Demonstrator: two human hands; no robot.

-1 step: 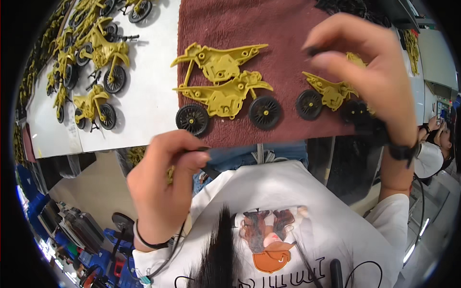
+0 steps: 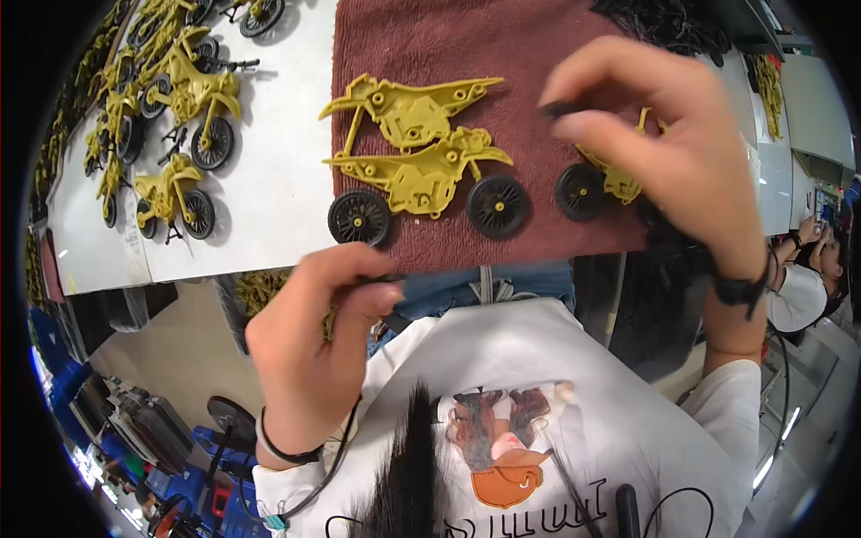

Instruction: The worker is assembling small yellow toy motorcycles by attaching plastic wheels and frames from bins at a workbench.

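Observation:
My left hand [image 2: 314, 336] is closed at the cloth's front edge, pinching a small dark piece [image 2: 377, 280] that its fingers mostly cover. Above the cloth's right side my right hand [image 2: 664, 143] pinches a small black part [image 2: 558, 108] between thumb and forefinger; its kind is unclear. Between the hands lie two yellow toy motorcycle body halves, an upper one [image 2: 408, 115] and a lower one [image 2: 417, 179]. Black spoked wheels with yellow hubs, left [image 2: 359, 221] and right [image 2: 498, 207], flank the lower half. Partly behind my right hand is another yellow body [image 2: 619, 182] with a black wheel [image 2: 580, 192].
A brown cloth [image 2: 538, 36] covers the table's middle. On the white tabletop [image 2: 278, 179] at left stand several yellow toy motorcycles [image 2: 193, 90]. Black parts [image 2: 664, 22] are heaped at the back right. Another person [image 2: 807, 278] sits at far right.
My right hand has moved left and slightly down with the black part, covering more of the right-hand yellow body. My left hand has shifted a little to the right.

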